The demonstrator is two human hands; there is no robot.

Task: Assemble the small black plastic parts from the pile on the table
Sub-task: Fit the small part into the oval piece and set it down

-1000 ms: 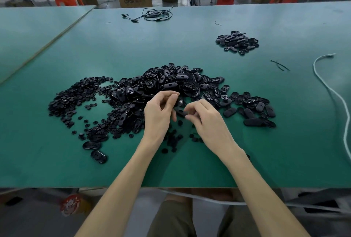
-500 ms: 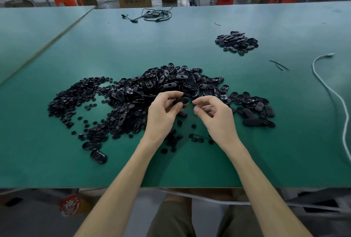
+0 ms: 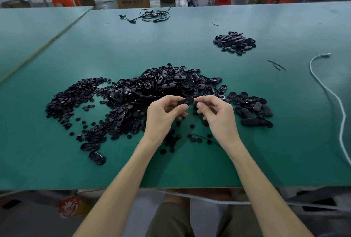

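Observation:
A big pile of black oval plastic shells (image 3: pixel 167 84) lies in the middle of the green table (image 3: pixel 284 141), with a spread of small round black pieces (image 3: pixel 72 100) to its left. Just above the table in front of the pile, my left hand (image 3: pixel 163 117) pinches one oval shell (image 3: pixel 187 101) between thumb and fingers. My right hand (image 3: pixel 218 117) is at the shell's right end, fingers curled and fingertips touching it; whether it holds a small piece is hidden.
A smaller heap of black parts (image 3: pixel 234 43) sits at the far right. A white cable (image 3: pixel 330 92) runs along the right side, a black cable coil (image 3: pixel 152 16) lies at the far edge. Loose round pieces (image 3: pixel 191 138) are scattered under my hands.
Both hands have lifted from the loose pieces on the table. The left hand now holds an oval shell up, and the right hand has closed in on its right end.

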